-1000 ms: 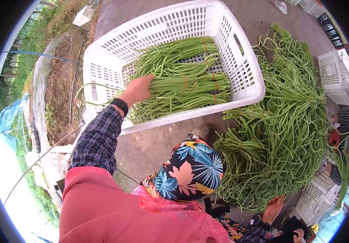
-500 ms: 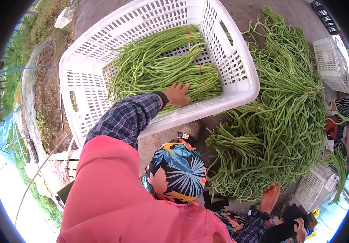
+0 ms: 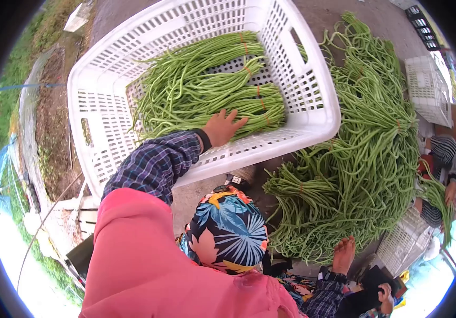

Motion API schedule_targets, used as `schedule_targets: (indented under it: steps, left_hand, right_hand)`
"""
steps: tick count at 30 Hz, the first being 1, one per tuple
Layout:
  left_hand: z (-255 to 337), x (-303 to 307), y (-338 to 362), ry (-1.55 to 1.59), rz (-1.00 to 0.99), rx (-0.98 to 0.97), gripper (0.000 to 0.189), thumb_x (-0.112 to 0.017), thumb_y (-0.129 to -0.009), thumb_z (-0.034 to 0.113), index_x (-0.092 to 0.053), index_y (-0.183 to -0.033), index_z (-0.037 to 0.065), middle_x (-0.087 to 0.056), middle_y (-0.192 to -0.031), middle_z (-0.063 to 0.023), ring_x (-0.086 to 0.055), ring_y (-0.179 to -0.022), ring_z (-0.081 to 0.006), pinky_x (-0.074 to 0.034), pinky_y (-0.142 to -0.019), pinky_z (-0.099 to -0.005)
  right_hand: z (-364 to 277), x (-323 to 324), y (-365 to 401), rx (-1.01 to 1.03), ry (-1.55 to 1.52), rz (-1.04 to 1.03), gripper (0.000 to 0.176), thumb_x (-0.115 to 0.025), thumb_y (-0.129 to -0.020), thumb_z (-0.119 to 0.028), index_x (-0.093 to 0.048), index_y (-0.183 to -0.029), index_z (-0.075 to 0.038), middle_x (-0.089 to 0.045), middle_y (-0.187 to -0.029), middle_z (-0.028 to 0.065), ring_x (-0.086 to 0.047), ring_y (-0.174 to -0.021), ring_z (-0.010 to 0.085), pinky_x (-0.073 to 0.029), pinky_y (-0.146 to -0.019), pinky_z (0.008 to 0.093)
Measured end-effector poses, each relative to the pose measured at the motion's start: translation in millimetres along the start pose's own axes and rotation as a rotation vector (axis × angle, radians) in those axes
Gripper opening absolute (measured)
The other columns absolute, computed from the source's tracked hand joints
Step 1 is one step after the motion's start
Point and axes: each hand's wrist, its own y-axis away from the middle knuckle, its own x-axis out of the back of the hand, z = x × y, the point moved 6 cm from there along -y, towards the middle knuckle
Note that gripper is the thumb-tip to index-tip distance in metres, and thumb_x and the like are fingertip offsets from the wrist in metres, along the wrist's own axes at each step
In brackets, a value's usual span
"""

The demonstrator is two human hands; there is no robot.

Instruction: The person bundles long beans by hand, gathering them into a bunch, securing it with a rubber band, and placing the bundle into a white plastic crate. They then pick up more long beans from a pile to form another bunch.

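Note:
My left hand (image 3: 223, 129) lies with spread fingers on bundled long green beans (image 3: 265, 103) inside a white plastic crate (image 3: 238, 159). Red-orange bands tie these bundles, which lie side by side on the crate's perforated floor. At the lower right, my right hand (image 3: 344, 255) has its fingers stretched out at the near edge of a large heap of long beans (image 3: 376, 175). No bean is visible in it. One banded bundle (image 3: 302, 188) sits on the near left side of the heap.
My floral-covered knee (image 3: 230, 228) is below the crate. At right, another person's hand (image 3: 451, 191) holds loose beans (image 3: 437, 193); a further hand (image 3: 386, 298) shows at lower right. White crates (image 3: 426, 87) and a black crate (image 3: 423, 26) stand beyond the heap.
The view has shifted slightly. My left hand stays on the beans with its fingers a little more raised. At right, another person's hand has come into view holding beans.

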Motion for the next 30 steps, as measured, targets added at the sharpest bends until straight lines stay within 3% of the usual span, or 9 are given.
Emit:
schedule_targets:
  steps: [6, 8, 11, 16, 18, 19, 22, 23, 30]
  left_hand:
    - [4.7, 13.8, 2.9, -0.046, -0.126, 0.018, 0.071, -0.061, -0.081, 0.034, -0.024, -0.140, 0.020, -0.030, -0.140, -0.0129, -0.042, -0.117, -0.0359, -0.043, -0.088, -0.0469]
    - [5.7, 34.0, 2.3, -0.111, 0.021, -0.058, 0.065, -0.060, -0.081, 0.039, -0.034, -0.136, 0.016, -0.045, -0.129, -0.0136, -0.051, -0.108, -0.0341, -0.046, -0.083, -0.0446]
    - [-14.2, 75.4, 13.3, 0.109, 0.018, 0.124, 0.044, -0.053, -0.085, 0.035, -0.051, -0.120, 0.009, -0.063, -0.098, -0.0164, -0.059, -0.092, -0.0342, -0.047, -0.078, -0.0438]
    - [-36.7, 51.3, 19.5, 0.106, -0.053, 0.225, 0.042, -0.050, -0.087, 0.031, -0.049, -0.122, 0.007, -0.060, -0.107, -0.0172, -0.056, -0.100, -0.0344, -0.046, -0.084, -0.0438]
    - [-28.5, 55.2, 21.5, 0.119, 0.091, 0.095, 0.032, -0.053, -0.086, 0.027, -0.055, -0.107, 0.003, -0.062, -0.100, -0.0153, -0.059, -0.092, -0.0353, -0.048, -0.077, -0.0442]
    - [-24.5, 56.3, 21.9, 0.153, -0.097, 0.145, 0.051, -0.050, -0.088, 0.029, -0.038, -0.131, 0.005, -0.041, -0.133, -0.0158, -0.044, -0.118, -0.0321, -0.041, -0.093, -0.0418]
    - [-21.7, 54.3, 11.9, -0.060, 0.125, 0.020, 0.056, -0.050, -0.088, 0.033, -0.032, -0.135, 0.007, -0.032, -0.140, -0.0144, -0.035, -0.126, -0.0322, -0.039, -0.096, -0.0441]
    - [-24.7, 43.2, 10.8, -0.005, 0.055, 0.080, 0.062, -0.050, -0.088, 0.037, -0.027, -0.138, 0.009, -0.025, -0.144, -0.0125, -0.026, -0.131, -0.0311, -0.033, -0.100, -0.0492]
    - [-78.6, 23.7, -21.2, 0.053, 0.038, 0.319, 0.064, -0.043, -0.089, 0.042, -0.023, -0.140, 0.010, -0.017, -0.148, -0.0078, -0.024, -0.133, -0.0292, -0.023, -0.104, -0.0558]
  right_hand:
    - [-22.2, -5.3, 11.2, 0.065, -0.058, -0.010, 0.029, -0.053, -0.091, -0.025, -0.049, -0.116, -0.011, -0.055, -0.089, -0.0006, -0.051, -0.075, 0.0091, -0.045, -0.064, 0.0244]
    - [-38.3, 4.4, 14.0, 0.133, -0.090, -0.019, 0.028, -0.054, -0.091, -0.024, -0.049, -0.116, -0.011, -0.056, -0.089, -0.0007, -0.051, -0.075, 0.0089, -0.045, -0.064, 0.0241]
    - [-54.7, 17.9, 25.4, 0.206, -0.113, -0.038, 0.028, -0.054, -0.091, -0.024, -0.050, -0.116, -0.011, -0.056, -0.089, -0.0005, -0.051, -0.074, 0.0086, -0.045, -0.064, 0.0232]
    - [-43.6, 34.2, 24.0, 0.218, -0.168, 0.036, 0.029, -0.056, -0.090, -0.025, -0.051, -0.116, -0.014, -0.056, -0.090, -0.0007, -0.052, -0.073, 0.0083, -0.046, -0.064, 0.0227]
    - [-37.3, 32.8, 22.7, 0.229, -0.150, 0.020, 0.029, -0.056, -0.090, -0.026, -0.051, -0.116, -0.014, -0.057, -0.090, -0.0008, -0.052, -0.074, 0.0082, -0.046, -0.064, 0.0231]
    - [-35.2, 30.0, 22.2, 0.208, -0.135, 0.014, 0.029, -0.056, -0.090, -0.026, -0.051, -0.115, -0.014, -0.056, -0.090, -0.0009, -0.052, -0.074, 0.0082, -0.046, -0.064, 0.0230]
    - [-28.8, 20.4, 18.0, 0.157, -0.119, 0.008, 0.027, -0.055, -0.091, -0.026, -0.050, -0.115, -0.014, -0.056, -0.089, -0.0009, -0.052, -0.073, 0.0084, -0.045, -0.063, 0.0228]
    - [-26.5, 24.3, 20.1, 0.132, -0.092, 0.018, 0.027, -0.054, -0.091, -0.025, -0.050, -0.115, -0.014, -0.056, -0.089, -0.0009, -0.052, -0.073, 0.0085, -0.045, -0.062, 0.0227]
    - [-14.8, 15.2, 3.1, 0.050, -0.007, 0.055, 0.027, -0.051, -0.092, -0.025, -0.048, -0.117, -0.014, -0.055, -0.089, -0.0031, -0.052, -0.074, 0.0074, -0.045, -0.063, 0.0222]
